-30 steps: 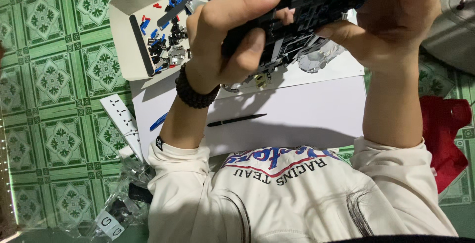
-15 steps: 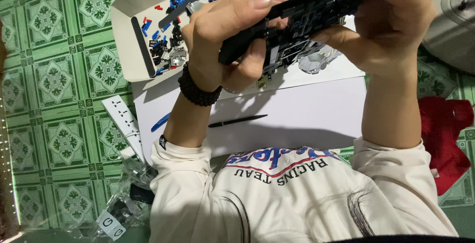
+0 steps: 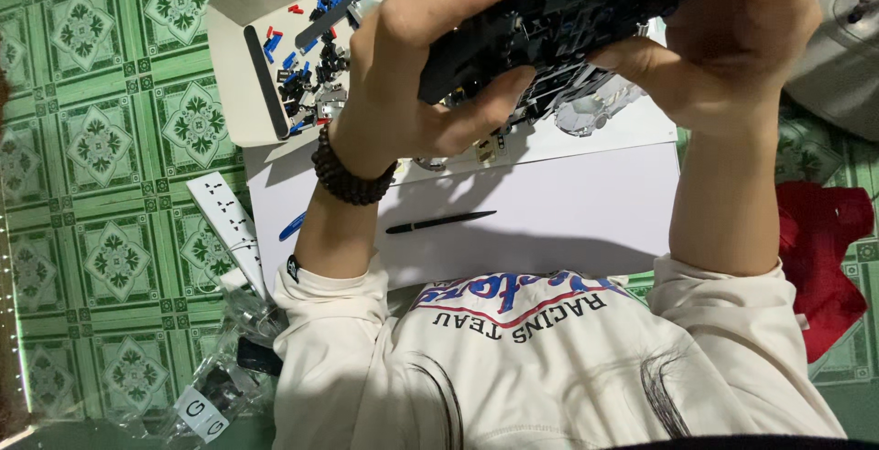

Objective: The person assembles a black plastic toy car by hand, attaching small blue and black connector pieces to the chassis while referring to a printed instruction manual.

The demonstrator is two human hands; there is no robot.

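Note:
Both hands hold a long black model built of small bricks [image 3: 558, 24] up in front of my chest. My left hand [image 3: 421, 65], with a dark bead bracelet on its wrist, grips the model's left end, thumb underneath and fingers over the top. My right hand [image 3: 732, 38] wraps around the right end. Beneath the hands lie a white sheet [image 3: 568, 203] and a white booklet, partly hidden by the model.
An open cardboard box [image 3: 240, 38] with several blue, red and black small parts sits at the upper left. A black pen-like stick [image 3: 439, 222] lies on the sheet. Around it on the green tiled floor are a white power strip [image 3: 227, 221], plastic bags [image 3: 215, 390], a red cloth [image 3: 824, 239] and a grey round object [image 3: 842, 38].
The model has tilted and shifted a little between my hands. Both hands keep their grip on it.

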